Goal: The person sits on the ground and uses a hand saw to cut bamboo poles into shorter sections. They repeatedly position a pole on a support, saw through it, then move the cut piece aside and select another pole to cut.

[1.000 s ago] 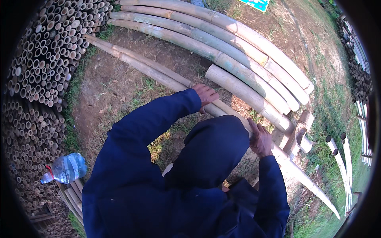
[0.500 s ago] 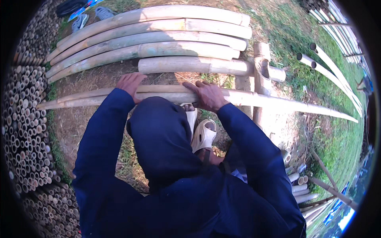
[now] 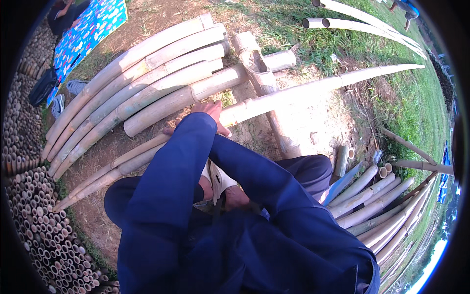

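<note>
A long pale bamboo pole (image 3: 303,91) slants across in front of me, from the lower left to the upper right. Its left part shows two lengths side by side; whether it is split or two pieces I cannot tell. My left hand (image 3: 210,110) grips the pole near its middle, thumb on the near side and fingers over the far side. My forearms cross, the left over the right. My right hand (image 3: 168,131) is mostly hidden behind the left sleeve; only some fingers show, closed over the pole farther left. A notched bamboo crosspiece (image 3: 275,117) lies beneath the pole.
Several bamboo poles (image 3: 142,63) lie side by side beyond my hands. Stacked bamboo ends (image 3: 44,220) line the left side. More cut poles (image 3: 362,198) lie at right, others (image 3: 362,24) on far grass. A person (image 3: 68,17) sits by a patterned blue sheet (image 3: 90,41).
My view has turned to the right, so the poles now slant. My left hand has crossed over to the right along the pole; my right hand now shows left of it, under the left sleeve.
</note>
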Demonstrator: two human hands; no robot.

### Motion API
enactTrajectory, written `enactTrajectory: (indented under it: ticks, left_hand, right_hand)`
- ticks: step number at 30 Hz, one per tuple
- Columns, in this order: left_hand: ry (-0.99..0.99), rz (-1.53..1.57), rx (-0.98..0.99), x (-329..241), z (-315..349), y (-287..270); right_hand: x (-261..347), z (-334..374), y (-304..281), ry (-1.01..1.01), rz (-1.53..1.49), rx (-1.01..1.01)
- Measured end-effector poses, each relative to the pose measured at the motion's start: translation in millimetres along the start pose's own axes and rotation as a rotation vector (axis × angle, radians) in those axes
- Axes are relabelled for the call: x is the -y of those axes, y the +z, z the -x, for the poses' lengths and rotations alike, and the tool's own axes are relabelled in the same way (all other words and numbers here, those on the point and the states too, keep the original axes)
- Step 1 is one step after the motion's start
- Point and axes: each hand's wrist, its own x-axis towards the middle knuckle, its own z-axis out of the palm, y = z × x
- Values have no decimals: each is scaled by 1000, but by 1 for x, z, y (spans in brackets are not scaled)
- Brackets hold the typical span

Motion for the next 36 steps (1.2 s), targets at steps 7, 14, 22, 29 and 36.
enactTrajectory:
  ticks: [7,14,22,29,36]
  left_hand:
    - [-65,84,75,-6,-44,18]
    - [16,158,-90,36,-77,70]
    - [0,125,-194,26,-80,69]
    - [-28,107,-89,1,-58,40]
    - [-1,115,-100,8,-50,35]
  right_hand:
    - [0,9,3,124,-64,-82]
    - [45,179,-21,28,-112,-141]
    - [74,501,-23,1320,61,-1055]
    - [126,554,137,1599,-359,-669]
    - [93,564,167,1498,-220,-744]
